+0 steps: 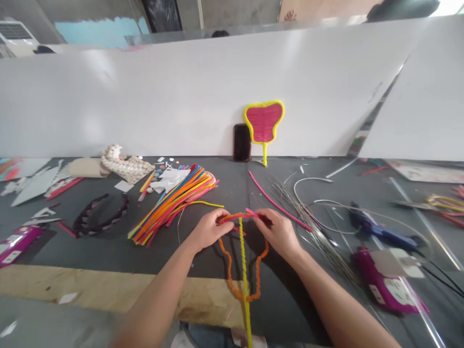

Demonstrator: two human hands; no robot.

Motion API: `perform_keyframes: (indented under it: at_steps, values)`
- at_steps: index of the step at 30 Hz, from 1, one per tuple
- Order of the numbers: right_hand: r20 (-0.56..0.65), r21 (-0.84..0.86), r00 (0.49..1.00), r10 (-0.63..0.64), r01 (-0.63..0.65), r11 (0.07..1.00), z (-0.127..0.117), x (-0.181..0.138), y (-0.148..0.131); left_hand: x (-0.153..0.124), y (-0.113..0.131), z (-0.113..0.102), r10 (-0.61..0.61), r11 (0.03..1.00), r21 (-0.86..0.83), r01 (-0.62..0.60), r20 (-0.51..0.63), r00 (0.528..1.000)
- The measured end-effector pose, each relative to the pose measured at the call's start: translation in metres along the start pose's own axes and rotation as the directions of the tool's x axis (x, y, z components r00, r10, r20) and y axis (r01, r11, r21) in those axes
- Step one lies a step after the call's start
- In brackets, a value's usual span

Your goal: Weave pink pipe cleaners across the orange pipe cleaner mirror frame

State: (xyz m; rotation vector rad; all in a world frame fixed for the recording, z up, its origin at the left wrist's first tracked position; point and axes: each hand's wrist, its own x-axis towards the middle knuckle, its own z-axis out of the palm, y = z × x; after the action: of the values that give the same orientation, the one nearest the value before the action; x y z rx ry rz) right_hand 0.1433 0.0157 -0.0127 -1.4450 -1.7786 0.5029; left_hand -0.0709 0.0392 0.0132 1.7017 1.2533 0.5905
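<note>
An orange twisted pipe-cleaner loop [229, 270] hangs between my hands, with a yellow twisted stem [243, 256] running down its middle and out below it. My left hand [210, 229] pinches the loop's upper left edge. Along the top edge lies a pink pipe cleaner [251, 211], one end of it poking up beside my right fingers. My right hand [279, 232] is closed on the pink pipe cleaner and the loop at the upper right. The fingertips of both hands are partly hidden.
Left lie a bundle of coloured pipe cleaners [170, 205] and a dark headband [99, 217]. A yellow-edged fan shape [264, 123] and a phone [241, 142] lean on the white panel. Right are wires [319, 241], a blue glue gun [384, 229], a purple power strip [387, 285] and scissors [416, 206].
</note>
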Motion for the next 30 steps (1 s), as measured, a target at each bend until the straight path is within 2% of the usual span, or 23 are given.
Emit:
perform_keyframes:
  at_steps: [2, 5, 12, 18, 24, 30]
  values:
    - [-0.018, 0.043, 0.999, -0.049, 0.050, 0.998, -0.001, -0.003, -0.006, -0.002, 0.003, -0.001, -0.001, 0.994, -0.112, 0.006, 0.047, 0.999]
    - [-0.023, 0.070, 0.993, -0.113, 0.114, 0.991, -0.001, -0.007, -0.013, -0.004, 0.007, -0.001, 0.000, 0.982, -0.191, 0.007, 0.040, 0.999]
    - [0.010, 0.075, 0.990, -0.144, 0.142, 0.987, 0.000, -0.011, -0.017, -0.009, 0.019, -0.001, 0.057, 0.998, 0.019, -0.057, -0.025, 0.998]
    - [0.025, 0.079, 0.991, -0.134, 0.132, 0.988, -0.001, -0.011, -0.018, -0.006, 0.020, 0.002, -0.029, 0.997, -0.068, 0.028, -0.011, 1.000]
    - [0.030, 0.086, 0.986, -0.162, 0.159, 0.984, 0.000, -0.013, -0.017, -0.005, 0.016, 0.005, -0.019, 0.992, -0.125, 0.021, 0.018, 1.000]
    - [0.035, 0.078, 0.986, -0.165, 0.162, 0.984, 0.002, -0.014, -0.017, -0.009, 0.017, 0.008, 0.017, 0.999, -0.033, -0.016, 0.044, 0.999]
